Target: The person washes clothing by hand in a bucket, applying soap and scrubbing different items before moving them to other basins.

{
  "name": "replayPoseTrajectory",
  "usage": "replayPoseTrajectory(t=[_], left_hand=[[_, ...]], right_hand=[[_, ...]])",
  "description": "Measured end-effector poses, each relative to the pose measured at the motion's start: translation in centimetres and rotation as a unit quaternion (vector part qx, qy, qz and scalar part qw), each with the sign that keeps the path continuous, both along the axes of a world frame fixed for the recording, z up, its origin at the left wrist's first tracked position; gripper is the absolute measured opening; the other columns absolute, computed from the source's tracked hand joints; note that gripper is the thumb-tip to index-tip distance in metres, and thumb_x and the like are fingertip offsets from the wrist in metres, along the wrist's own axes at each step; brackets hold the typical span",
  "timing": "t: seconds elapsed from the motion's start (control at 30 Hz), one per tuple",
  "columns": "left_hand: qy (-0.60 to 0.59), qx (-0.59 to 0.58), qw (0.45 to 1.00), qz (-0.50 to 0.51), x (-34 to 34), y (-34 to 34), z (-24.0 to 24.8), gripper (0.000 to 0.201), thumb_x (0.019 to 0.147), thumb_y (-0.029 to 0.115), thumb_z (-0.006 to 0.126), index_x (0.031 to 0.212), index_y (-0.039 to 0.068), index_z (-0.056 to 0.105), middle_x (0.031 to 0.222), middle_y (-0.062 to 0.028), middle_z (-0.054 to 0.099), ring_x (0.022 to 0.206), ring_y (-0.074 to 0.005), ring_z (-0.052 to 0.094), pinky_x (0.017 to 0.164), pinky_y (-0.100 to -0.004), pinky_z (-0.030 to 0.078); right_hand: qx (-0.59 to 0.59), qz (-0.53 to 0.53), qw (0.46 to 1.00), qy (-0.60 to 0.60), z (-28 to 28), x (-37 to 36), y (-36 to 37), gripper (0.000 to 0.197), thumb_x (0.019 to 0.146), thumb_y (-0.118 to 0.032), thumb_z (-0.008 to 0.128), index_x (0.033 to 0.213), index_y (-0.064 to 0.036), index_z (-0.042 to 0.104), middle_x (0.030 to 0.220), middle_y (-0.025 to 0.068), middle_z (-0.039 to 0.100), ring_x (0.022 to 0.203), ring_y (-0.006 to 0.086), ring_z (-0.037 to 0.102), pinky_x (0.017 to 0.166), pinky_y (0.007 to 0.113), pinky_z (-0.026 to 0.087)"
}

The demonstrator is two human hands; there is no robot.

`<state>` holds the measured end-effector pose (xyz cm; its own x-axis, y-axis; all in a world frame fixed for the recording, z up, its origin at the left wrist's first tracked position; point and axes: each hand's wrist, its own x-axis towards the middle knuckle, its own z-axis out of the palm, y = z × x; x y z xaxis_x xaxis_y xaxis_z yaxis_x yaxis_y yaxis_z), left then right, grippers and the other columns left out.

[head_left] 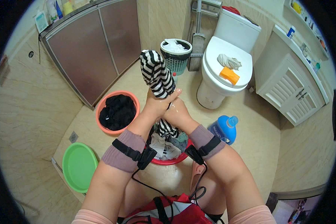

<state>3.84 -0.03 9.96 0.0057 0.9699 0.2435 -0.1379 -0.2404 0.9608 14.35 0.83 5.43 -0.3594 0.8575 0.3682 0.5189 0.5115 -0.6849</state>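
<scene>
A wet-looking black-and-white striped garment (158, 76) is bunched between my two hands. My left hand (156, 103) wraps round it, with the thick folded part sticking up and away above the fist. Just below and to the right, my right hand (177, 113) is closed round the same cloth, touching the left hand. The lower striped end hangs down into a red basin (169, 162) between my feet. Pale and grey-green clothes (164, 147) lie in that basin, partly hidden by my forearms.
An orange basin (137, 121) with dark clothes and a green basin (79, 167) stand at left. A blue detergent bottle (224, 130) is at right. Behind are a bin (175, 61) and a toilet (209, 91) bearing a white cloth (229, 62) and orange packet (229, 75). Cables (149, 188) run from my wrists.
</scene>
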Motion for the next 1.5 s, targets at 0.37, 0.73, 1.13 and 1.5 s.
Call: replayPoseTrajectory(t=[0.37,0.73,1.13,1.5], left_hand=[[-0.171,-0.102,0.980,-0.006,-0.6,-1.0,1.9,0.018,0.076,0.011,0.077,0.076,0.009,0.060,0.072,-0.0008,0.059,0.064,-0.0127,0.057,0.059,-0.0268,0.047],[-0.012,-0.106,0.990,-0.098,-1.1,-0.9,1.2,0.070,0.075,0.020,0.080,0.128,-0.005,0.042,0.117,-0.0156,0.057,0.105,-0.0225,0.058,0.092,-0.0319,0.046],[0.041,-0.132,0.959,-0.246,-1.5,-1.2,0.4,0.055,0.066,0.002,0.076,0.118,0.001,0.057,0.108,-0.0058,0.063,0.101,-0.0149,0.059,0.089,-0.0306,0.047],[0.078,-0.153,0.963,-0.209,0.4,-1.4,-1.0,0.057,0.061,-0.005,0.070,0.116,0.002,0.058,0.107,-0.0075,0.063,0.098,-0.0187,0.060,0.081,-0.0316,0.049]], right_hand=[[0.022,-0.088,0.993,-0.072,1.9,-0.9,-1.7,0.034,0.072,-0.033,0.067,0.081,-0.0006,0.065,0.072,0.0237,0.063,0.072,0.0422,0.062,0.064,0.048,0.050],[-0.256,-0.001,0.920,0.297,3.8,0.4,-1.0,0.023,0.076,-0.008,0.066,0.097,0.0026,0.063,0.084,0.0064,0.065,0.077,0.0142,0.061,0.069,0.030,0.050],[-0.314,0.079,0.815,0.481,5.3,1.6,-1.4,0.029,0.075,-0.002,0.072,0.103,0.0012,0.066,0.099,0.0094,0.068,0.088,0.0170,0.064,0.079,0.031,0.052],[-0.229,0.020,0.878,0.419,4.7,0.9,-0.8,0.034,0.071,-0.004,0.079,0.099,0.0012,0.061,0.093,0.0066,0.063,0.080,0.0165,0.060,0.068,0.033,0.051]])
